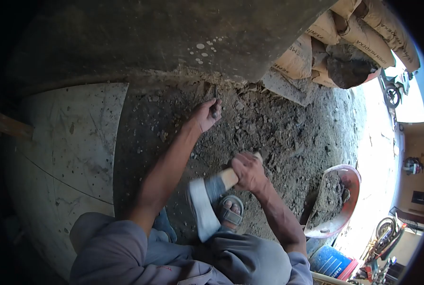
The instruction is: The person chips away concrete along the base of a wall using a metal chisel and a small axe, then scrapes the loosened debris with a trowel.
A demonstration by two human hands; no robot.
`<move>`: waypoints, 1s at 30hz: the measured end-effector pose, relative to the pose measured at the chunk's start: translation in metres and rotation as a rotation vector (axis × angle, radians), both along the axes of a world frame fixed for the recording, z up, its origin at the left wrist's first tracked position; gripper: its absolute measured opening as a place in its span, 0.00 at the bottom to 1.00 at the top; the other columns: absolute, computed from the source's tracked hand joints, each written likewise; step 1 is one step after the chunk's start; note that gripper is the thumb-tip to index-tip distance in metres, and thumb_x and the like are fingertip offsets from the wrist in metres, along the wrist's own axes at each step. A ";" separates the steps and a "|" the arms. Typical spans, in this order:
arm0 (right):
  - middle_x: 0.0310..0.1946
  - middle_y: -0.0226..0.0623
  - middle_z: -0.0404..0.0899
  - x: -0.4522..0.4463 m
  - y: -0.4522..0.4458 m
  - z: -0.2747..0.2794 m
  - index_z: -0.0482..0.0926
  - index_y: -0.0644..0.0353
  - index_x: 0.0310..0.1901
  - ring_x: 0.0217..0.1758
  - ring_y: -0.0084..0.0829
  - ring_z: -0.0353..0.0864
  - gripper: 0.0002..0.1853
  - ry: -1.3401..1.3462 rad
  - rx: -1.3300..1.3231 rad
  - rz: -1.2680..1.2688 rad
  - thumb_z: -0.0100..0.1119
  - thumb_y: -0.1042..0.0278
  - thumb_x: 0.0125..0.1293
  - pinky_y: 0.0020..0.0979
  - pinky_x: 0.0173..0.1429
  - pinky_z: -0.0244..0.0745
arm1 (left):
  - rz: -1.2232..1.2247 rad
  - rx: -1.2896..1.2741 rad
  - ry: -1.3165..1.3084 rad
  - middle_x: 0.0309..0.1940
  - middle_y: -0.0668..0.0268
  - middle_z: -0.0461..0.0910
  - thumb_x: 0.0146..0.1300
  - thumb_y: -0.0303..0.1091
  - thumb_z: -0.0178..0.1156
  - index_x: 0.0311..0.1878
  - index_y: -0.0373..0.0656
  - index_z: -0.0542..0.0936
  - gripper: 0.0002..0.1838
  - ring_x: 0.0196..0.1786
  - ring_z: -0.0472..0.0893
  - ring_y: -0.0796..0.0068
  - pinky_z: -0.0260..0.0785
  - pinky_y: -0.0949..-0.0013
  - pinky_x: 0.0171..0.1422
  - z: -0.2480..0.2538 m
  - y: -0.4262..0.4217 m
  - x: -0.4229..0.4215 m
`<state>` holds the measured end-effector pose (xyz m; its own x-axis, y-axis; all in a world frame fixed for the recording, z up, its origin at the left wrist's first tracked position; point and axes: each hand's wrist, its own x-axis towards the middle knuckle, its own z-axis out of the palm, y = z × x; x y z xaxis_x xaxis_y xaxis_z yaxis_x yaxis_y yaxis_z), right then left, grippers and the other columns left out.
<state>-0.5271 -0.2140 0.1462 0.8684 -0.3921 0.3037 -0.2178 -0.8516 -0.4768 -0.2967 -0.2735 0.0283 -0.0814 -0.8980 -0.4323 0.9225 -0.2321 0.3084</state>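
Metal rod (216,91) clasped, left hand (205,116) outstretched

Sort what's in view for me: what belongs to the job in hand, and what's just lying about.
Likely in the job:
- chisel-like rod, in the left hand
- hammer, in the right hand
- wall base, by the rod

Seemingly lying about:
- cement bags
- pale board
- blue bucket

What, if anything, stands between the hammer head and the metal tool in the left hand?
Nothing visible: only loose rubble shows between the hammer head and the metal tool, which the left hand grips.
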 end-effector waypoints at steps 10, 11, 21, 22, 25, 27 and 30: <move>0.29 0.40 0.78 -0.009 -0.012 -0.002 0.70 0.55 0.30 0.32 0.39 0.80 0.11 0.075 0.060 -0.059 0.59 0.67 0.42 0.38 0.35 0.77 | -0.008 -0.016 0.088 0.23 0.71 0.74 0.69 0.36 0.49 0.40 0.39 0.75 0.10 0.26 0.73 0.80 0.65 0.75 0.28 -0.015 0.003 -0.003; 0.30 0.41 0.78 -0.006 -0.010 0.008 0.70 0.54 0.30 0.35 0.40 0.81 0.12 0.144 0.027 0.064 0.60 0.66 0.41 0.39 0.37 0.77 | 0.000 -0.049 0.055 0.23 0.71 0.74 0.69 0.36 0.49 0.41 0.39 0.75 0.10 0.26 0.73 0.80 0.64 0.75 0.28 -0.013 0.006 -0.003; 0.23 0.35 0.73 -0.006 -0.016 0.007 0.68 0.56 0.28 0.30 0.40 0.78 0.13 -0.022 0.067 0.019 0.59 0.70 0.39 0.38 0.30 0.72 | 0.031 0.036 0.040 0.24 0.70 0.75 0.68 0.37 0.50 0.37 0.43 0.76 0.10 0.26 0.72 0.77 0.63 0.73 0.30 -0.004 -0.008 -0.004; 0.23 0.37 0.73 -0.009 -0.015 -0.005 0.68 0.56 0.28 0.29 0.42 0.78 0.11 -0.051 0.012 0.081 0.58 0.69 0.41 0.38 0.31 0.73 | 0.023 0.018 0.016 0.24 0.70 0.75 0.68 0.38 0.50 0.37 0.44 0.76 0.10 0.26 0.72 0.77 0.63 0.72 0.30 -0.008 -0.004 -0.007; 0.22 0.41 0.75 -0.009 -0.046 -0.052 0.69 0.57 0.29 0.27 0.45 0.79 0.09 0.208 0.161 -0.210 0.57 0.68 0.46 0.39 0.32 0.74 | 0.023 0.064 -0.076 0.24 0.70 0.75 0.68 0.39 0.50 0.36 0.44 0.77 0.11 0.25 0.71 0.76 0.63 0.71 0.30 -0.002 -0.007 -0.010; 0.21 0.44 0.75 -0.013 -0.048 -0.053 0.70 0.57 0.30 0.26 0.46 0.79 0.08 0.498 0.374 -0.564 0.56 0.67 0.49 0.40 0.32 0.75 | 0.033 0.133 -0.140 0.24 0.71 0.75 0.68 0.39 0.49 0.36 0.44 0.77 0.11 0.25 0.71 0.76 0.63 0.71 0.30 -0.003 -0.009 -0.012; 0.21 0.45 0.76 -0.014 -0.021 -0.021 0.70 0.56 0.34 0.26 0.47 0.80 0.10 0.253 0.274 -0.343 0.57 0.66 0.50 0.43 0.34 0.76 | -0.009 -0.027 -0.011 0.24 0.71 0.76 0.68 0.39 0.49 0.36 0.44 0.77 0.11 0.26 0.72 0.76 0.62 0.72 0.30 -0.014 -0.010 -0.004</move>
<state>-0.5408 -0.2353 0.1251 0.7089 -0.7033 -0.0533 -0.6003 -0.5620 -0.5691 -0.3006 -0.2838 0.0144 -0.0849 -0.9087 -0.4086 0.9168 -0.2318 0.3251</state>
